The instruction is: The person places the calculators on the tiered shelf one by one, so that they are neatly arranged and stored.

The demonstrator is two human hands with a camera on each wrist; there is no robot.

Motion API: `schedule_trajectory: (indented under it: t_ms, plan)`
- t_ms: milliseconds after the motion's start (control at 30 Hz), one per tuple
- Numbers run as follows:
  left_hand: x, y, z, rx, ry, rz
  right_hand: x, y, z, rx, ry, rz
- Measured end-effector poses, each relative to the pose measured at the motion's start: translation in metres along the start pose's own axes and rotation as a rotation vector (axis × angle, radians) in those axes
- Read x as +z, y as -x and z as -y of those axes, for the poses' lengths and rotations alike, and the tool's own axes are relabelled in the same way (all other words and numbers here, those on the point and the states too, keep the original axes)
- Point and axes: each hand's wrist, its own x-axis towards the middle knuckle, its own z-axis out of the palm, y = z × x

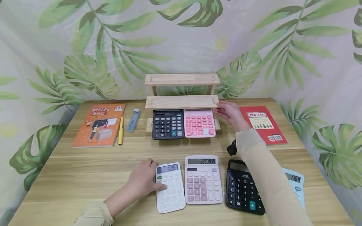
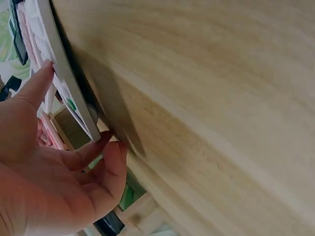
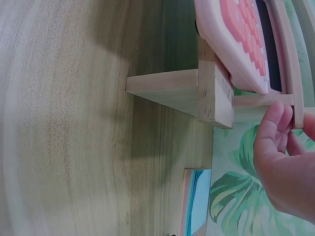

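Observation:
My left hand point(image 1: 141, 179) holds a white calculator point(image 1: 171, 196) at its upper left, thumb on the keys and fingers at the edge. In the left wrist view, the fingertips point(image 2: 106, 136) reach the corner of that calculator. My right hand point(image 1: 230, 113) grips the right end of the middle board of a wooden rack point(image 1: 181, 102), fingers curled at the wood in the right wrist view. On the rack's lower ledge lean a black calculator point(image 1: 168, 127) and a pink calculator point(image 1: 199, 125), their tops partly hidden by the middle board.
To the right of the white calculator lie a pale pink calculator point(image 1: 203, 185), a black calculator point(image 1: 240, 188) and a light blue calculator point(image 1: 297, 182), partly hidden by my right sleeve. An orange book point(image 1: 99, 125), yellow pen point(image 1: 121, 130), blue packet point(image 1: 133, 121) and red book point(image 1: 263, 125) lie around the rack.

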Motion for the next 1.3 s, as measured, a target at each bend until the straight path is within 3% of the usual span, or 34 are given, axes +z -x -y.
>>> schedule_trajectory:
  t_ms: [67,133,367,533,633,767,1033,1167,1300]
  plan:
    - [-0.001,-0.001,0.000,-0.005,0.042,0.015,0.000,0.000,0.000,-0.002,0.003,0.000]
    - [-0.002,-0.001,0.002,-0.021,0.148,0.046,0.000,0.000,-0.001,-0.003,0.014,-0.006]
    - [-0.008,0.002,0.022,-0.063,0.849,0.246,0.000,0.003,0.000,-0.009,0.016,-0.006]
    - [-0.013,0.003,0.033,-0.136,1.178,0.316,-0.001,0.003,0.001,-0.011,0.010,-0.006]
    - [-0.025,-0.003,0.036,-0.187,1.289,0.302,0.000,0.002,0.001,-0.008,0.001,-0.002]
    - [-0.053,-0.023,0.034,-0.231,1.378,0.276,0.001,0.000,0.000,-0.003,0.006,-0.001]
    - [-0.113,-0.093,0.023,-0.303,1.562,0.219,-0.002,0.000,-0.002,0.004,0.002,-0.014]
    - [-0.126,-0.129,0.023,-0.335,1.619,0.151,-0.001,0.001,-0.002,-0.004,0.006,-0.024]
    - [-0.128,-0.157,0.026,-0.352,1.636,0.071,0.001,0.003,-0.001,-0.005,0.014,-0.028]
